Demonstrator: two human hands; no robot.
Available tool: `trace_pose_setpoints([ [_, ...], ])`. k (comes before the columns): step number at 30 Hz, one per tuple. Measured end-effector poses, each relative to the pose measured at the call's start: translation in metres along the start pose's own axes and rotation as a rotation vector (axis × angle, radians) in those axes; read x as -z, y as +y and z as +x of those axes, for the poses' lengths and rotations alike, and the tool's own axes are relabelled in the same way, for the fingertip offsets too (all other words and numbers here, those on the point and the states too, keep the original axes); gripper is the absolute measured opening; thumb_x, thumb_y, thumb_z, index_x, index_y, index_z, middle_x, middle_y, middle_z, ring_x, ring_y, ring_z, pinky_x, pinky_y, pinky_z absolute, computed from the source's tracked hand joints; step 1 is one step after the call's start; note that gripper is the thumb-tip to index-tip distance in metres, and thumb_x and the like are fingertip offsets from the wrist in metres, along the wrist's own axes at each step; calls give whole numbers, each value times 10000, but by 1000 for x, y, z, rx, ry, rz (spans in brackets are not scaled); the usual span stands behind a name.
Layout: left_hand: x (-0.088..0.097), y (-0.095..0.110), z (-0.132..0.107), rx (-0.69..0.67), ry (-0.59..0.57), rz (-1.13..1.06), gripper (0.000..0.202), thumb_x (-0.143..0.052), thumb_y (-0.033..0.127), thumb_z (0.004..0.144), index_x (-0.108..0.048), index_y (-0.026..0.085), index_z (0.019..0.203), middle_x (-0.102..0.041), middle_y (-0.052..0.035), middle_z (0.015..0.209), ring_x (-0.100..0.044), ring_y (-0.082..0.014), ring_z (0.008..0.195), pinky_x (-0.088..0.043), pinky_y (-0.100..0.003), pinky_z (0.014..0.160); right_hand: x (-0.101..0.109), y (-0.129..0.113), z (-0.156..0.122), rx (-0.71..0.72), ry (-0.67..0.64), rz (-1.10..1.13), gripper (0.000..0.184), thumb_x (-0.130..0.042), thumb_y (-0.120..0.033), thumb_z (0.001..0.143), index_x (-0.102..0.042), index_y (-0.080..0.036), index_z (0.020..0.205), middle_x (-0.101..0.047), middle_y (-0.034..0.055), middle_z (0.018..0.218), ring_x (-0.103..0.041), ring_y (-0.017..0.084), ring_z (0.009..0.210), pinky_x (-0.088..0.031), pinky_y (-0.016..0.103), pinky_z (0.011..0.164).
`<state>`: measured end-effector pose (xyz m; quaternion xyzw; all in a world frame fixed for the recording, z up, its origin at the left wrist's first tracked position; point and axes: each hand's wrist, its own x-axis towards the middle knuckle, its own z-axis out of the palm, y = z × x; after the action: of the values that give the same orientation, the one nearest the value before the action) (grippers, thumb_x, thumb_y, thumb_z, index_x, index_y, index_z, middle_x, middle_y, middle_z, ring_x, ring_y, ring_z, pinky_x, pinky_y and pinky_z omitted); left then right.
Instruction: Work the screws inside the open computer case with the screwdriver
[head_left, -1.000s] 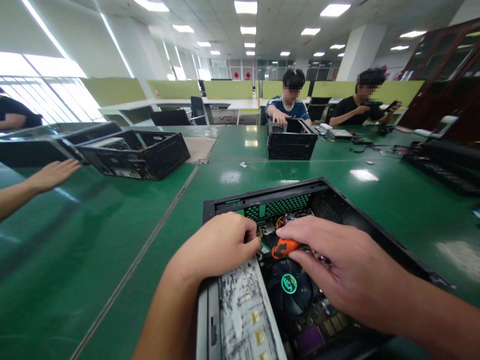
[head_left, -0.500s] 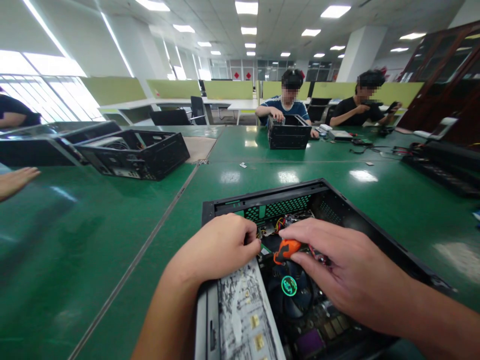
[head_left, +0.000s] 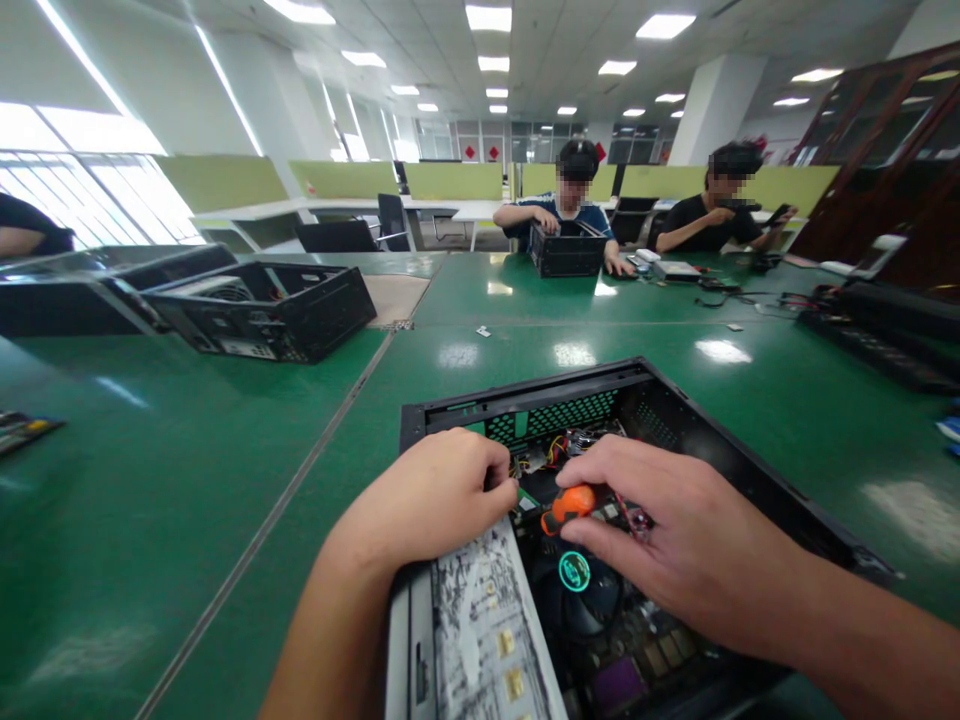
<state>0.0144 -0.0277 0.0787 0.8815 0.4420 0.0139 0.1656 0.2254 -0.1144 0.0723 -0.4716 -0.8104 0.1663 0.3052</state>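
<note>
An open black computer case (head_left: 675, 400) lies on the green table right in front of me. My left hand (head_left: 431, 495) is curled into a fist at the case's left side, beside a grey metal drive bay (head_left: 480, 630); what its fingers hold is hidden. My right hand (head_left: 675, 540) pinches the orange handle of a screwdriver (head_left: 566, 503) over the inside of the case. Just below the handle sits a black cooler fan with a round green label (head_left: 574, 571). Coloured wires (head_left: 559, 448) bunch up behind the hands.
Another open black case (head_left: 262, 310) lies at the far left of the green table (head_left: 150, 500). Two people sit across the table, one with hands in a small black case (head_left: 566, 250). Cables and a dark device (head_left: 885, 330) lie at right. A circuit board (head_left: 22, 428) shows at the left edge.
A co-worker's arm at the left has drawn back out of view. The person opposite has pulled the small black case closer to themselves. My hands have barely moved.
</note>
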Motion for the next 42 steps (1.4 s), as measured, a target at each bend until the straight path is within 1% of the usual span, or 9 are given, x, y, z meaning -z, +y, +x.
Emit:
trace_pose_setpoints([
  [4, 1, 0, 0, -2, -13, -2, 232, -519, 298, 835, -607, 202, 644, -618, 5, 631, -502, -134, 580, -279, -280, 556, 6, 0, -6, 77, 6, -7, 245, -533, -121, 983, -626, -242, 1174, -711, -14, 1139, -654, 124, 1045, -519, 261, 941],
  [7, 2, 0, 1, -3, -11, 0, 239, -521, 310, 843, -604, 202, 647, -617, 8, 637, -500, -133, 584, -282, -285, 562, 14, 3, -20, 112, 137, -157, 273, -528, -142, 988, -608, -239, 1230, -726, -22, 1192, -654, 111, 1099, -477, 233, 1046],
  [10, 2, 1, 1, 0, -21, 13, 251, -524, 317, 851, -594, 199, 640, -611, 12, 634, -499, -132, 585, -285, -291, 568, 23, 9, -37, 95, 265, -286, 287, -543, -161, 980, -603, -241, 1249, -729, -20, 1203, -667, 106, 1095, -478, 198, 1046],
  [12, 2, 1, 1, 1, -30, 19, 261, -519, 314, 858, -588, 199, 634, -606, 13, 631, -500, -133, 588, -287, -292, 573, 26, 16, -46, 62, 312, -318, 308, -540, -159, 978, -600, -256, 1264, -721, -16, 1220, -673, 109, 1095, -498, 191, 1022],
  [15, 2, 1, 2, 2, -38, 22, 260, -513, 304, 862, -589, 199, 636, -608, 11, 639, -506, -138, 598, -292, -291, 580, 25, 27, -53, 30, 346, -334, 325, -529, -166, 983, -592, -270, 1284, -709, 4, 1256, -676, 138, 1119, -527, 232, 1009],
  [19, 2, 0, 4, 10, -56, 16, 244, -514, 291, 855, -606, 196, 650, -610, 0, 648, -514, -142, 604, -293, -295, 581, 20, 37, -54, 18, 339, -292, 316, -520, -178, 994, -581, -263, 1292, -719, 32, 1244, -687, 158, 1114, -546, 271, 996],
  [27, 1, -1, 5, 22, -69, 12, 230, -526, 286, 854, -606, 198, 658, -610, 9, 645, -506, -138, 607, -292, -298, 590, 16, 39, -55, 27, 286, -257, 329, -527, -160, 987, -571, -238, 1303, -715, 22, 1232, -659, 112, 1134, -484, 211, 1034],
  [38, 1, -1, 4, 11, -58, 20, 238, -530, 287, 858, -597, 195, 648, -608, 7, 638, -509, -140, 610, -281, -288, 587, 15, 37, -52, 18, 302, -247, 305, -531, -180, 992, -574, -247, 1286, -719, 41, 1208, -680, 145, 1098, -531, 268, 998],
  [42, 1, -1, 4, 8, -51, 17, 234, -530, 281, 854, -609, 194, 651, -616, 3, 644, -522, -142, 614, -289, -287, 588, 15, 37, -52, 22, 281, -241, 291, -521, -180, 993, -579, -237, 1272, -720, 61, 1192, -688, 165, 1081, -553, 293, 968],
])
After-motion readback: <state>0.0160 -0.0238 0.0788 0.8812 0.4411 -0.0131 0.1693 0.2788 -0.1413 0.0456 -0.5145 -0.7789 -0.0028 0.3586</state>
